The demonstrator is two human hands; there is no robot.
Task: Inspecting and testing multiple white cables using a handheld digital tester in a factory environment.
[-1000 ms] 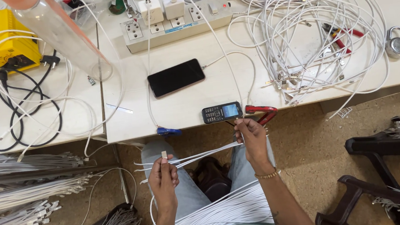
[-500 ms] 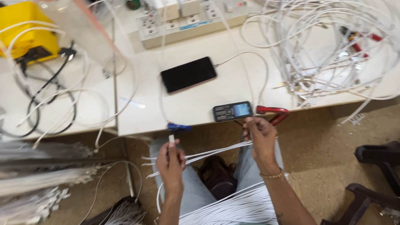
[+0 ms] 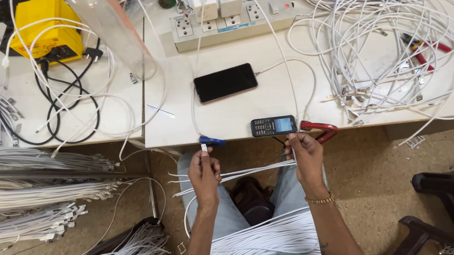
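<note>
White cable plug (image 3: 203, 146) in left grip (image 3: 204, 172), upright.

- White rectangular table (image 3: 269, 110): black smartphone (image 3: 225, 82), small dark keypad phone (image 3: 273, 125), white power strip (image 3: 232, 20), tangled heap of white cables (image 3: 393, 39), red-handled pliers (image 3: 320, 129).
- Adjoining white table (image 3: 32, 124): yellow box-shaped device (image 3: 45, 27), black cord loops (image 3: 72, 110).

Bright even daylight, soft faint shadows, sharp focus, slight wide-angle bending at edges
</note>
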